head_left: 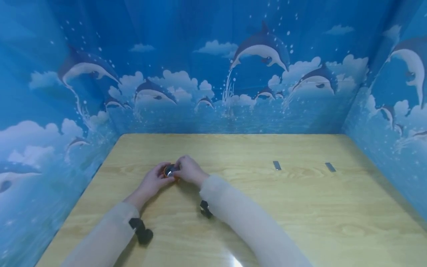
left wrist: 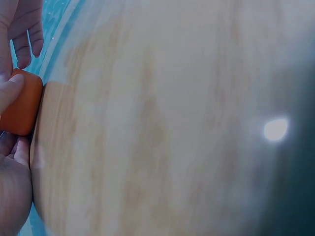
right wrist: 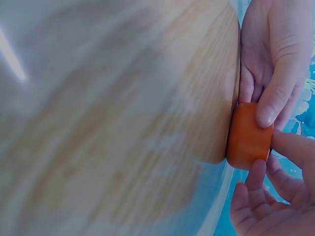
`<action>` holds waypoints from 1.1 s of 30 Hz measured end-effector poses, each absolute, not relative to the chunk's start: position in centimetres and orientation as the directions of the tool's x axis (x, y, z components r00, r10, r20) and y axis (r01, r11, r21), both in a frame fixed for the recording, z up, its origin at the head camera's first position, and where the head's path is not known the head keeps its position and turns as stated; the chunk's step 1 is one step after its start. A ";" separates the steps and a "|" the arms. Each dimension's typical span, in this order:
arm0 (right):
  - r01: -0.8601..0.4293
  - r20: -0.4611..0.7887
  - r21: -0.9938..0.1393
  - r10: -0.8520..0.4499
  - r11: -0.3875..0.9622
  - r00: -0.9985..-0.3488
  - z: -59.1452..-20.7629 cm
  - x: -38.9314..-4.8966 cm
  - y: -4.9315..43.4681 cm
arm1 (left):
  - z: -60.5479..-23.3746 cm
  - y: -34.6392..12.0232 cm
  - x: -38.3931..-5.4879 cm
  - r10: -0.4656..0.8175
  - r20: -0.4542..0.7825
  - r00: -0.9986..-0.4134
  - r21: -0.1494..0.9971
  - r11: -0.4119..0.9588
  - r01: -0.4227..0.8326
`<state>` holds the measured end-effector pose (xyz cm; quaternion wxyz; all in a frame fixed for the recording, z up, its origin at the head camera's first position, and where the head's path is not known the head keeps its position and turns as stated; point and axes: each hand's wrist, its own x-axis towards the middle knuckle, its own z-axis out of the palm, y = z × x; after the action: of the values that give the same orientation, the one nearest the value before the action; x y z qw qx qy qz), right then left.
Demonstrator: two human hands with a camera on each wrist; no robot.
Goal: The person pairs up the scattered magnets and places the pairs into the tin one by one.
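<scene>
Slippage could follow uneven pressure: fingers of left hand [head_left: 156, 178] and right hand [head_left: 189, 170] grip the orange piece [right wrist: 247, 137] (smooth-looking) at the table's [head_left: 317, 204] ten o'clock.

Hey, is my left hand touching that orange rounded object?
Touching. The right wrist view shows it: your left hand has its thumb against the orange rounded object, with no gap between.

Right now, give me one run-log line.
left hand: holds rounded orange object; right hand: holds same object; silver strips: two, on wood-grain table
</scene>
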<state>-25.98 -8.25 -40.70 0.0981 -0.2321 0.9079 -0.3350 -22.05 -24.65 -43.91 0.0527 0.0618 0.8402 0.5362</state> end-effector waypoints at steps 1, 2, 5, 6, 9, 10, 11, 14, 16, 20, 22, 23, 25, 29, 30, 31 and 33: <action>-0.356 -0.023 -0.652 -0.487 0.669 -0.873 -40.7 -26.0 -8.3 | -43.9 -24.7 -22.1 0.162 -0.018 -0.987 0.905 0.422 0.053; -0.354 -0.024 -0.651 -0.485 0.671 -0.874 -40.7 -25.9 -8.3 | -43.9 -24.7 -22.1 0.163 -0.013 -0.987 0.904 0.425 0.058; -0.344 -0.033 -0.660 -0.483 0.668 -0.875 -40.7 -25.7 -8.2 | -44.0 -24.7 -22.0 0.162 -0.016 -0.987 0.905 0.422 0.055; -0.345 -0.033 -0.663 -0.487 0.664 -0.873 -40.7 -25.6 -8.2 | -44.1 -24.7 -21.9 0.160 -0.020 -0.987 0.908 0.416 0.049; -0.355 -0.026 -0.675 -0.502 0.646 -0.864 -40.8 -25.6 -7.9 | -44.2 -24.8 -21.8 0.152 -0.035 -0.988 0.910 0.413 0.031; -0.360 -0.022 -0.682 -0.510 0.637 -0.860 -40.8 -25.6 -7.8 | -44.1 -24.7 -21.8 0.152 -0.035 -0.988 0.909 0.415 0.031; -0.363 -0.020 -0.688 -0.516 0.629 -0.856 -40.9 -25.6 -7.6 | -44.1 -24.7 -21.9 0.149 -0.037 -0.988 0.908 0.417 0.029; -0.370 -0.018 -0.704 -0.536 0.606 -0.844 -40.9 -25.7 -6.8 | -44.2 -24.7 -21.9 0.144 -0.032 -0.989 0.901 0.433 0.034; -0.375 -0.019 -0.716 -0.553 0.589 -0.833 -40.8 -25.7 -6.1 | -44.1 -24.7 -22.0 0.144 -0.025 -0.989 0.899 0.437 0.040; -0.357 -0.035 -0.751 -0.574 0.555 -0.818 -40.7 -25.6 -4.6 | -44.0 -24.6 -22.2 0.142 -0.028 -0.989 0.901 0.432 0.037; -0.329 -0.060 -0.771 -0.577 0.545 -0.814 -40.6 -25.6 -3.9 | -44.0 -24.6 -22.2 0.140 -0.031 -0.990 0.904 0.427 0.032; -0.313 -0.072 -0.781 -0.576 0.540 -0.814 -40.6 -25.6 -3.6 | -44.0 -24.7 -22.2 0.139 -0.033 -0.990 0.904 0.427 0.029; -0.294 -0.094 -0.789 -0.579 0.539 -0.810 -40.6 -25.7 -2.9 | -44.1 -24.8 -22.1 0.141 -0.030 -0.990 0.906 0.422 0.033; -0.281 -0.112 -0.788 -0.577 0.547 -0.809 -40.4 -25.8 -1.3 | -44.1 -24.7 -22.1 0.141 -0.041 -0.989 0.906 0.423 0.023; -0.285 -0.111 -0.784 -0.577 0.551 -0.809 -40.3 -25.9 -0.9 | -44.1 -24.7 -22.1 0.142 -0.041 -0.989 0.906 0.423 0.023; -0.288 -0.110 -0.780 -0.575 0.556 -0.811 -40.3 -25.9 -0.5 | -44.1 -24.6 -22.1 0.140 -0.043 -0.989 0.905 0.426 0.021; -0.291 -0.108 -0.774 -0.571 0.562 -0.814 -40.2 -25.9 0.4 | -44.1 -24.6 -22.2 0.142 -0.040 -0.989 0.902 0.430 0.025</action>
<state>-25.94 0.39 -40.15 0.1765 -0.2491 0.8659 -0.3964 -22.17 -24.62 -44.12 0.0547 0.0494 0.8438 0.5316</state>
